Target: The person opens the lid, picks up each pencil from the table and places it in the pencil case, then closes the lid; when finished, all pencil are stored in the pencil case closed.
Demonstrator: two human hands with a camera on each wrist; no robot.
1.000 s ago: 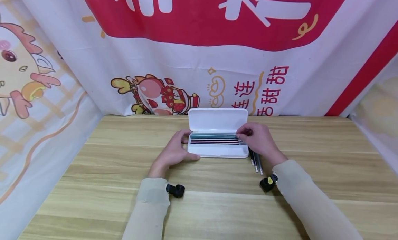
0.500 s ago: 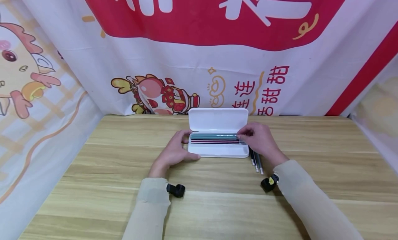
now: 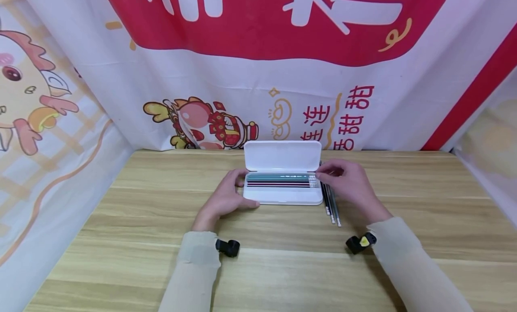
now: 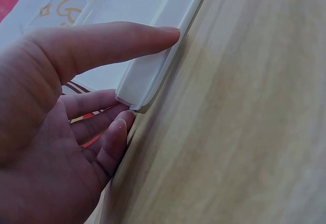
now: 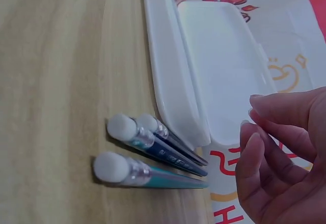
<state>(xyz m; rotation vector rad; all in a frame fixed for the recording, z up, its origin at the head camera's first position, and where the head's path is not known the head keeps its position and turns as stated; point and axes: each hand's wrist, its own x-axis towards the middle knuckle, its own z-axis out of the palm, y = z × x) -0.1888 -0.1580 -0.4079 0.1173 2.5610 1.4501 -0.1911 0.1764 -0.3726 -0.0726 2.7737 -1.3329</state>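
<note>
A white pencil case lies on the table, its lid standing up at the back. Teal, dark and maroon pencils lie side by side inside, eraser ends toward the right. My left hand holds the case's left end; in the left wrist view its thumb lies along the front edge and the fingers curl at the corner. At the right end of the case is my right hand, fingers loosely bent with nothing between them in the right wrist view. Three loose pencils with white erasers lie beside that end.
The wooden table reaches back to a printed white and red cloth. Another printed cloth hangs along the left side. A small black wrist camera sits on the left sleeve, another on the right.
My right hand has drawn back to the right from the pencils in the case, uncovering their eraser ends. My left hand and the case have stayed put.
</note>
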